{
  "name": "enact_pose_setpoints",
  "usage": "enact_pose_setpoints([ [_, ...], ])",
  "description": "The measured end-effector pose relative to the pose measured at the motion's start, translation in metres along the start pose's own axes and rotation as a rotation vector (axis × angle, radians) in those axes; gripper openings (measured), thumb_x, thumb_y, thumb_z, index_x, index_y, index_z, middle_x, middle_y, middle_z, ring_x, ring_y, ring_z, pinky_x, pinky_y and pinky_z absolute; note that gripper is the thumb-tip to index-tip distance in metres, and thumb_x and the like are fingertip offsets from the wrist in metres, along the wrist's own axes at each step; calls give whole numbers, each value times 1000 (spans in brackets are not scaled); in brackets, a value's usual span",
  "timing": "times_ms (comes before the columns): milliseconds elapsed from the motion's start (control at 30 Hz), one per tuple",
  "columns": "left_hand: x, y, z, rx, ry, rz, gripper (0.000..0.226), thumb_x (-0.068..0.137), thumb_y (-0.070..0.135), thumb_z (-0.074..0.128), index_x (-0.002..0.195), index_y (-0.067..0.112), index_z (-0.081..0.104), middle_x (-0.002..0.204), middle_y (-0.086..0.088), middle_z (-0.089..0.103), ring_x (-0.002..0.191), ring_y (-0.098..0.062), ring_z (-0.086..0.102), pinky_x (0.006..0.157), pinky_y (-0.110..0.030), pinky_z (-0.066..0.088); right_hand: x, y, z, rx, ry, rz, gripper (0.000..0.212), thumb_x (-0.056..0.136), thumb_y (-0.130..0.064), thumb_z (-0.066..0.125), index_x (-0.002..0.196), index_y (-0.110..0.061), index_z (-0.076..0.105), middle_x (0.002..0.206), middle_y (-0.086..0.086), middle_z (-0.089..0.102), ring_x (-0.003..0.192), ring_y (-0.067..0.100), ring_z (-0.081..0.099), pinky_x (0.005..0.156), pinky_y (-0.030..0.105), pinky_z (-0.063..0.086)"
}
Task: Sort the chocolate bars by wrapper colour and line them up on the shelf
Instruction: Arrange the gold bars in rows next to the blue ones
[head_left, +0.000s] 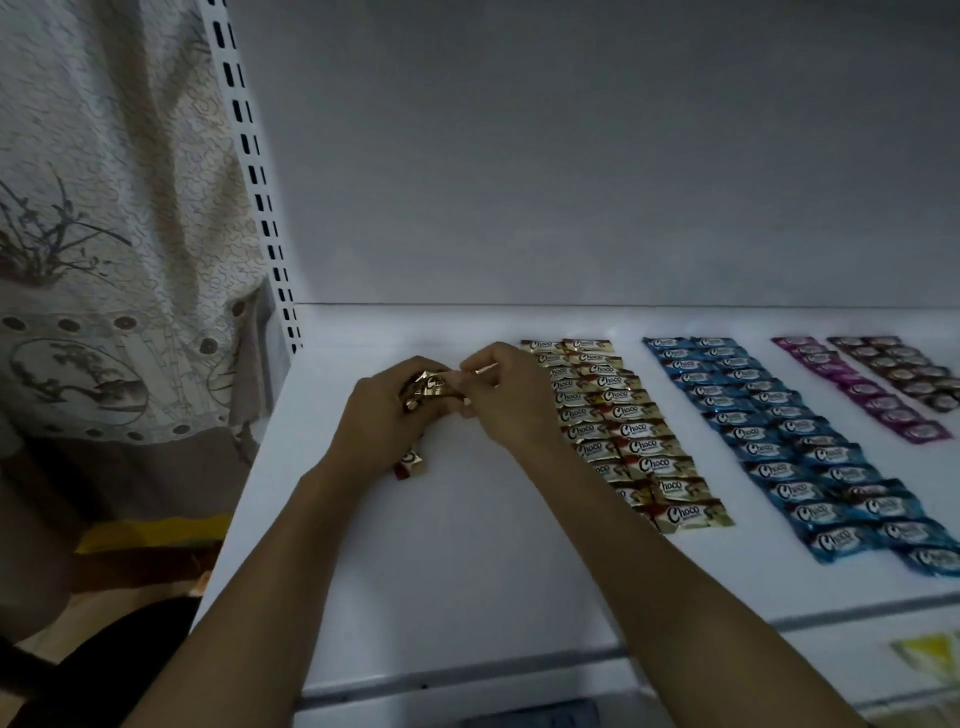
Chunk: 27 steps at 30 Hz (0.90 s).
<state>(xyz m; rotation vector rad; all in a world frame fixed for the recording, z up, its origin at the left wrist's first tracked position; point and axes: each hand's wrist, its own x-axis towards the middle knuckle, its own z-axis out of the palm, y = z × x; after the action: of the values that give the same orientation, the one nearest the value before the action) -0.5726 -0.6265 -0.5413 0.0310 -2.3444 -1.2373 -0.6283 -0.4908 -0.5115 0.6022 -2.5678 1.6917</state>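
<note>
On the shelf, the left hand clutches gold bars, the right hand pinches one; a loose clutch could spill them onto the gold rows.

Curtain: cream fabric, left of frame, printed with dark branches, round motifs and a brown lower band.
Slotted upright: white metal with paired dark slots, just beside the curtain.
Back panel: plain grey.
Yellow item: below the curtain, blurred.
Yellow packet: lower right corner, blurred.
</note>
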Motion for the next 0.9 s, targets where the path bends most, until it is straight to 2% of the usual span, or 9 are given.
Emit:
enact_pose_setpoints([
  [100, 1, -2, 1, 39, -18, -22, 22, 76, 36, 78, 95, 28, 68, 81, 9, 70, 76, -7, 64, 71, -32, 51, 7, -4, -17, -112, -35, -4, 17, 79, -21, 73, 73, -30, 60, 79, 3, 71, 65, 20, 70, 61, 32, 53],
  [200, 0, -5, 1, 48, -28, -4, 32, 69, 57, 64, 93, 35, 67, 75, 10, 70, 71, -15, 66, 66, -40, 53, 13, -8, -34, 104, -85, 53, 8, 82, -5, 70, 83, -12, 66, 79, 9, 69, 60, 16, 68, 59, 26, 53],
  [300, 1, -7, 2, 71, -49, -5, 29, 69, 58, 61, 93, 42, 65, 72, 10, 69, 66, -17, 65, 63, -41, 53, 17, -15, -47, 124, -167, 103, 5, 85, -1, 66, 88, -3, 67, 81, 13, 70, 55, 13, 67, 56, 25, 48],
  [400, 2, -9, 2, 136, -52, -19, 31, 72, 56, 62, 97, 39, 66, 70, 11, 66, 59, -10, 60, 58, -30, 48, 29, -13, -52, 30, -124, 59, 4, 84, -1, 66, 85, -4, 69, 79, 9, 68, 61, 16, 65, 54, 19, 47],
  [500, 3, -9, 2, 215, -68, -14, 25, 81, 48, 68, 102, 35, 66, 78, 14, 66, 68, -9, 61, 63, -27, 47, 44, -9, -56, 112, -69, 27, 13, 83, 7, 62, 77, -4, 67, 72, 9, 65, 65, 21, 62, 68, 29, 51],
  [633, 3, -12, 2, 224, -76, -19, 20, 80, 50, 67, 98, 41, 64, 75, 14, 67, 65, -6, 60, 61, -27, 47, 50, 6, -51, -324, -145, -265, 14, 80, 4, 65, 79, -9, 71, 75, -5, 66, 68, 2, 59, 67, 13, 47],
  [700, 3, -13, 3, 218, -71, -18, 25, 76, 56, 62, 96, 43, 62, 73, 14, 67, 63, -5, 60, 60, -29, 49, 50, 16, -52, -492, -275, -333, 24, 78, 4, 58, 80, -16, 72, 86, -4, 70, 77, 3, 61, 73, 20, 48],
  [767, 3, -13, 4, 230, -77, -14, 20, 79, 51, 66, 96, 41, 64, 73, 13, 67, 62, -6, 60, 59, -31, 51, 50, 23, -55, -559, -342, -298, 37, 78, 5, 48, 88, -21, 72, 99, -2, 70, 90, 9, 61, 82, 26, 48],
  [900, 4, -11, 4, 254, -83, -22, 16, 83, 43, 70, 97, 39, 65, 73, 11, 67, 63, -10, 60, 61, -31, 50, 56, 23, -60, -528, -204, -296, 38, 84, 12, 43, 98, -13, 69, 106, 0, 67, 95, 10, 58, 85, 22, 47],
])
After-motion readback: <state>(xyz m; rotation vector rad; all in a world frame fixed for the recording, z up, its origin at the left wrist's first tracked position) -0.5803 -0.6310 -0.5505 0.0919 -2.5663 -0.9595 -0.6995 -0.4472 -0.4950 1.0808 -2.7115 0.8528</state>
